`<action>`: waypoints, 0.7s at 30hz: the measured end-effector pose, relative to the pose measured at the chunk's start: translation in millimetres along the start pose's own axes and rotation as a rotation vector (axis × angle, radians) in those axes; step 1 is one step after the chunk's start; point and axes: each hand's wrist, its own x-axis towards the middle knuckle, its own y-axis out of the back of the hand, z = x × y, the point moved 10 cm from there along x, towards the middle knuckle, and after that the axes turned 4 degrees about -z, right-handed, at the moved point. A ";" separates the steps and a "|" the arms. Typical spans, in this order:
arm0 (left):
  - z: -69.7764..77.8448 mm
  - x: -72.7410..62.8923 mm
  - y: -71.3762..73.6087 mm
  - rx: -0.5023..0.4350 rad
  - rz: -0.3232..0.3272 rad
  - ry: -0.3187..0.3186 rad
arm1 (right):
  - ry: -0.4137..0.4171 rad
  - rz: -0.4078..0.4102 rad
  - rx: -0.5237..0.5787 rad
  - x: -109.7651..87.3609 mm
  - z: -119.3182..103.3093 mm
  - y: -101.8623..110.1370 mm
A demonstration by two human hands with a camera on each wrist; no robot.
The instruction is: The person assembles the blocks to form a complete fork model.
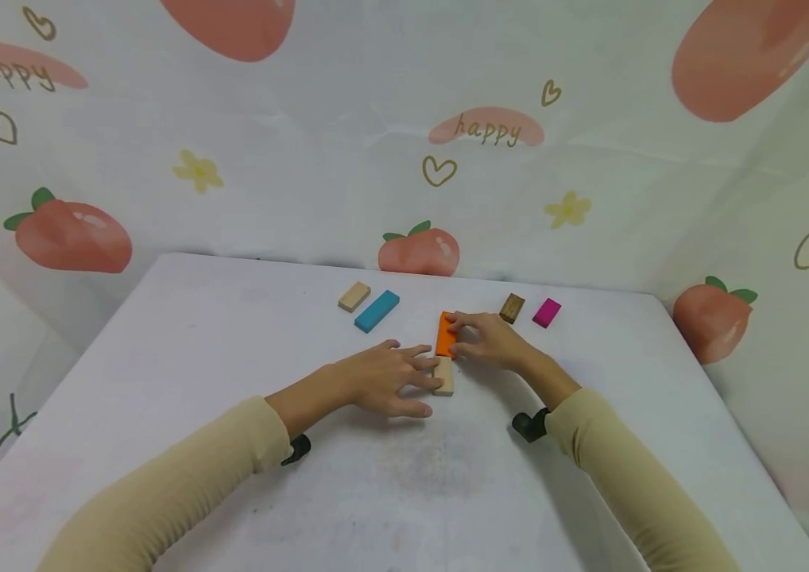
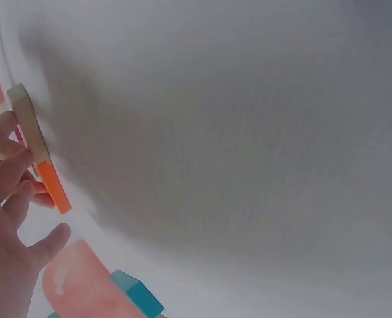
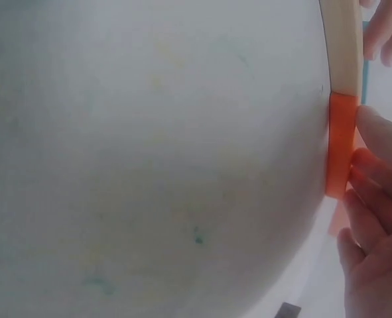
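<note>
A pale wooden block [image 1: 446, 372] and an orange block [image 1: 443, 342] lie end to end in a line on the white table. My left hand [image 1: 389, 380] spreads its fingers from the left, and its fingertips rest on the pale block while its thumb stands apart. From the right, my right hand [image 1: 485, 337] touches the orange block with its thumb and fingertips. In the right wrist view the two blocks meet at their ends, with the right thumb [image 3: 381, 132] by the joint. Part of the orange block is hidden under the right fingers.
Farther back on the left lie another pale wooden block [image 1: 354, 296] and a blue block [image 1: 377, 311]. Behind the right hand are a brown block [image 1: 512, 308] and a magenta block [image 1: 547, 312]. A printed cloth [image 1: 319, 199] hangs along the table's back edge.
</note>
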 end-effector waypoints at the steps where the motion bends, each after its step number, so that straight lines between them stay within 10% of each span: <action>1: 0.0 -0.2 -0.2 0.000 0.001 -0.001 | -0.003 -0.003 -0.001 0.2 -0.2 -0.3; 21: 4.6 -4.2 0.8 -0.013 0.032 -0.017 | -0.004 -0.027 0.026 2.9 -4.6 -4.7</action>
